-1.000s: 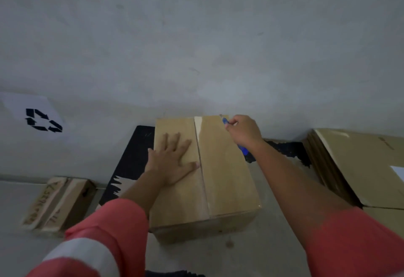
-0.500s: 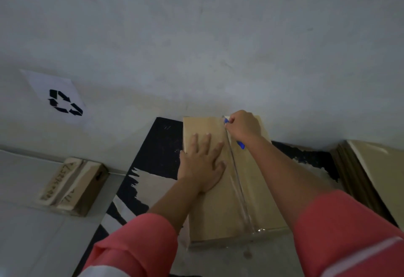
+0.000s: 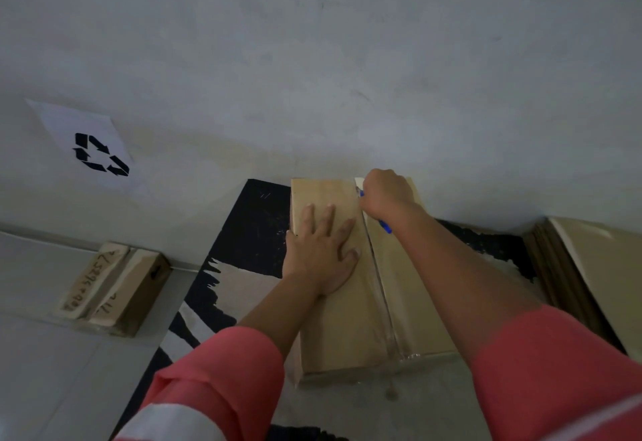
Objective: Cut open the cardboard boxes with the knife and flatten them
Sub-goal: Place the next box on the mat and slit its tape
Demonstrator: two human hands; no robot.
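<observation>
A closed brown cardboard box lies on the floor in front of me, its top flaps joined by a strip of clear tape running down the middle. My left hand presses flat on the left flap, fingers straight. My right hand grips a blue-handled knife at the far end of the taped seam. The blade is hidden under my fist.
A black and white mat lies under the box. Flattened cardboard sheets are stacked at the right. A small taped box sits by the wall at left, below a paper recycling sign.
My view has swung left, so the box now sits further right in frame. Both hands stay where they were on the box, the knife still at the far end of the seam.
</observation>
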